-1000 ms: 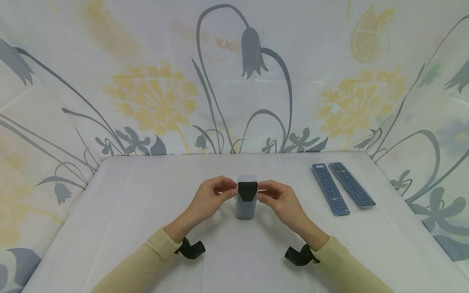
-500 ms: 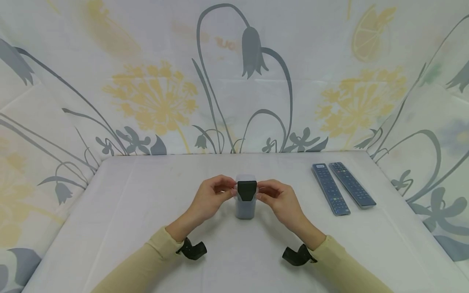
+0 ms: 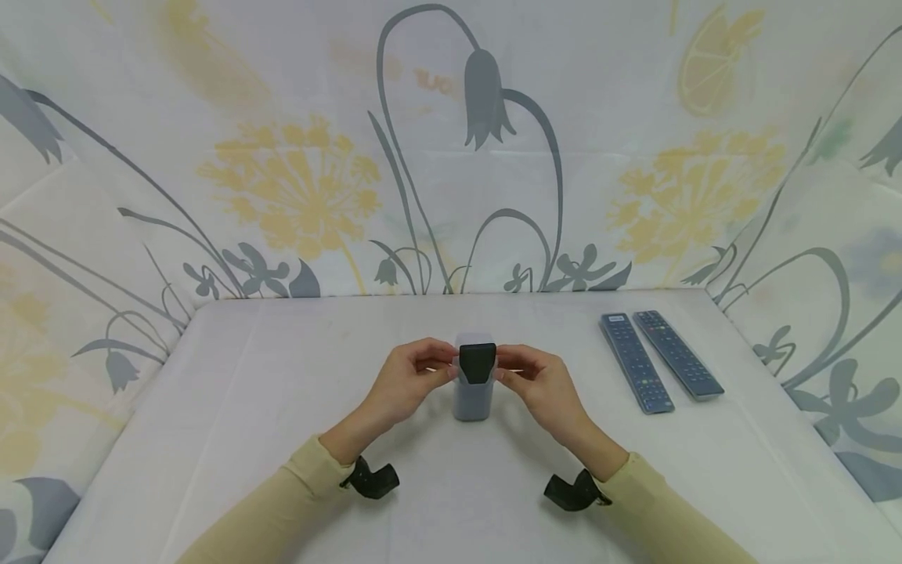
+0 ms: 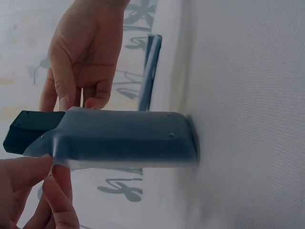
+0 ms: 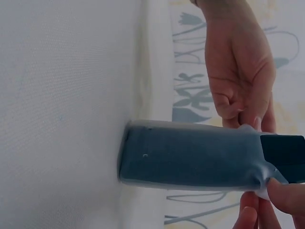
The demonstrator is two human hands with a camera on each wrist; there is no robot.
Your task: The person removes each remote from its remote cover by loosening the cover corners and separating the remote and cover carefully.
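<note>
A dark remote control [image 3: 477, 363] stands on end on the table, in a translucent sleeve-like cover [image 3: 472, 403] that wraps most of its length. Its bare dark end [image 4: 33, 129] sticks out of the cover's mouth at the top. My left hand [image 3: 405, 380] pinches the cover's rim on the left side between thumb and fingers. On the opposite side my right hand [image 3: 543, 384] pinches the rim likewise. The right wrist view shows the cover [image 5: 190, 155] bunched up under the right thumb. The lower end of the cover meets the tablecloth.
To the right lie two more remotes side by side, a near-left one [image 3: 636, 364] and a far-right one [image 3: 678, 356]. A white cloth covers the table [image 3: 282, 392]. Flower-printed fabric [image 3: 317, 180] walls the back and both sides.
The remote's dark end has risen slightly in the head view, and the cover's rim in front of it sits a touch lower. Both hands keep their pinch and have hardly moved.
</note>
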